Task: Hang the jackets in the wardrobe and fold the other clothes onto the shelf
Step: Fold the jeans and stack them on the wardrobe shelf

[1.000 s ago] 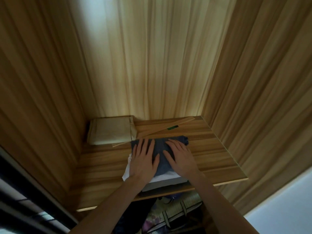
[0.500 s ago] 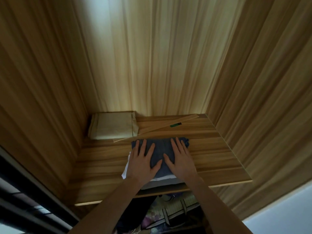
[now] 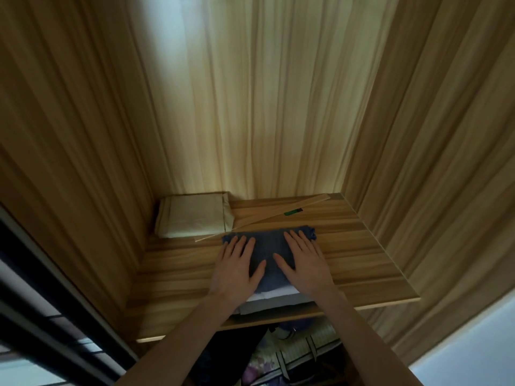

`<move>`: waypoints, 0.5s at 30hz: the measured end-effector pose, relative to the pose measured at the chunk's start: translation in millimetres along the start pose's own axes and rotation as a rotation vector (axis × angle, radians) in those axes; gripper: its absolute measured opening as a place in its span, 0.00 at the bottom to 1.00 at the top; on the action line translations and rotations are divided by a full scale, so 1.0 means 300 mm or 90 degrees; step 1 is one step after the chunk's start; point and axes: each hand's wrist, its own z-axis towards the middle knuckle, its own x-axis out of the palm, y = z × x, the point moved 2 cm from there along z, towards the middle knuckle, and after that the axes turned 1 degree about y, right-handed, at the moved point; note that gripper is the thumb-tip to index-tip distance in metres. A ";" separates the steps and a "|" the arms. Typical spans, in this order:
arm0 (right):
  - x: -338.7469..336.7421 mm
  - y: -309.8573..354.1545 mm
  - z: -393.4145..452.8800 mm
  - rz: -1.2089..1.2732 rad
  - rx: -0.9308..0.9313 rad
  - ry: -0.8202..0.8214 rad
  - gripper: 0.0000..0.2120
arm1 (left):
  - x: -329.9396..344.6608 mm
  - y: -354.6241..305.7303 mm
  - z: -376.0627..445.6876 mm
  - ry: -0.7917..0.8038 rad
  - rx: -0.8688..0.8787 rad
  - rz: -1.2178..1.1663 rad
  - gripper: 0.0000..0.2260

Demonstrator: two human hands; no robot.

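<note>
A folded dark blue garment [image 3: 269, 247] lies on top of folded white clothes [image 3: 276, 298] in the middle of the wooden wardrobe shelf [image 3: 359, 260]. My left hand [image 3: 235, 267] presses flat on the left part of the blue garment, fingers straight and spread. On the garment's right part my right hand [image 3: 305, 264] lies flat in the same way. Both palms cover the stack's near corners.
A folded cream cloth [image 3: 193, 218] sits in the shelf's back left corner. A thin wooden strip [image 3: 267, 215] with a green mark lies slantwise behind the stack. Wooden walls close in on three sides. Below the shelf, dark clothing [image 3: 234, 346] and a patterned bag [image 3: 295, 355] show.
Both hands have slid slightly apart toward the sides of the blue garment, still pressing flat. The stack sits a little farther in on the shelf.
</note>
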 end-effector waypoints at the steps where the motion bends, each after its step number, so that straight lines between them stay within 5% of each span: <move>1: -0.013 0.009 -0.007 -0.004 -0.005 -0.009 0.49 | -0.025 0.003 -0.009 -0.014 0.010 0.002 0.35; 15: -0.215 0.344 -0.284 -0.106 -0.030 -0.223 0.32 | -0.333 0.101 -0.316 -0.169 0.082 0.017 0.27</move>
